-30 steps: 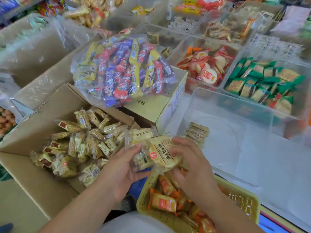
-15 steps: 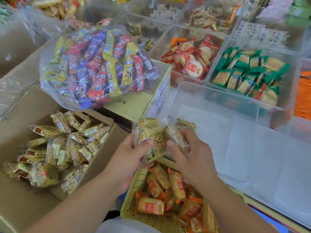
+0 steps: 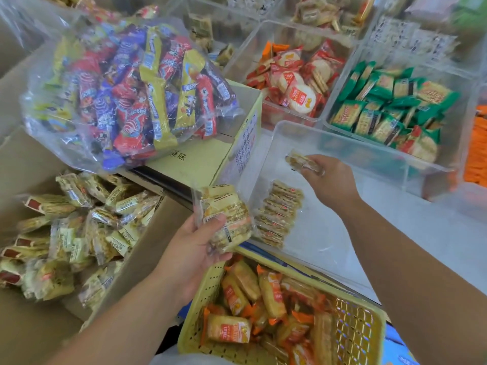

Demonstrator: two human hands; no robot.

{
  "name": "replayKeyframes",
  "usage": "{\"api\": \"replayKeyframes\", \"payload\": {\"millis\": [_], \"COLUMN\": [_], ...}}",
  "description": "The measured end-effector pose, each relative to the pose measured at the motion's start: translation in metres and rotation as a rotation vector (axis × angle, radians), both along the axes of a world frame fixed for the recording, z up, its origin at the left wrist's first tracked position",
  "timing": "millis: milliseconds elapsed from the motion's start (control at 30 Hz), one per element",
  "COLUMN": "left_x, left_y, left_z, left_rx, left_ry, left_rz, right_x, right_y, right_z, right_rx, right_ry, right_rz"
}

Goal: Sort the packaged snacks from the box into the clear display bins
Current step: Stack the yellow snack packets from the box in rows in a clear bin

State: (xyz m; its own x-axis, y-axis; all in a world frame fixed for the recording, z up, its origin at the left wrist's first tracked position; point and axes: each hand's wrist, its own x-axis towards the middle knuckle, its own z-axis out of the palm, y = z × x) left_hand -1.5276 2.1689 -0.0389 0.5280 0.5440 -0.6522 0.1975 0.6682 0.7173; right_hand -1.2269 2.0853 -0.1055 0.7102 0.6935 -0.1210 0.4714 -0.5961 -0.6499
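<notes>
Snacks [image 3: 226, 219] are sitting gripped in the left hand [image 3: 192, 248]; the right hand [image 3: 329, 180] is pinching one packet [image 3: 303, 162] over the bin [image 3: 342, 143].

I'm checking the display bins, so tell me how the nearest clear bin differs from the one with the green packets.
The nearest clear bin is almost bare, with one short row of pale packets standing on edge by its left wall; the green-packet bin behind it holds a loose heap. The right hand holds a packet over the near bin; no hand is over the far one. Both are clear plastic and open-topped.
</notes>
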Motion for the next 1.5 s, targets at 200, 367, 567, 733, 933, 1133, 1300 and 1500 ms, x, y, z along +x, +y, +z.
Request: {"api": "replayKeyframes", "payload": {"millis": [200,367,567,733,933,1133,1300,1500], "left_x": [-0.001,-0.001,-0.001,0.0,-0.001,-0.006,-0.008,-0.007], "left_y": [0.0,-0.001,-0.001,-0.001,-0.001,-0.003,-0.009,-0.023], "left_z": [-0.002,-0.002,-0.001,0.0,0.006,0.014,0.014,0.02], "left_rx": [-0.001,-0.011,-0.006,-0.017,-0.055,0.118,0.453,0.673], "left_ry": [-0.022,-0.028,-0.041,-0.032,-0.04,-0.068,0.078,0.051], "left_rz": [0.018,0.035,0.034,0.048,0.062,0.028,-0.037,-0.256], "right_x": [0.004,-0.001,-0.012,-0.017,-0.014,-0.057,-0.126,-0.16], "right_y": [0.017,0.017,0.019,0.02,0.022,0.007,-0.031,-0.047], "right_z": [-0.039,-0.051,-0.052,-0.056,-0.043,0.018,0.076,0.079], "right_rx": [-0.2,-0.192,-0.176,-0.261,-0.358,-0.041,0.151,0.401], "right_ry": [0.037,0.085,0.093,0.198,0.195,0.056,0.922,1.288], "right_rz": [0.163,0.238,0.256,0.298,0.307,0.223,0.146,0.007]}}
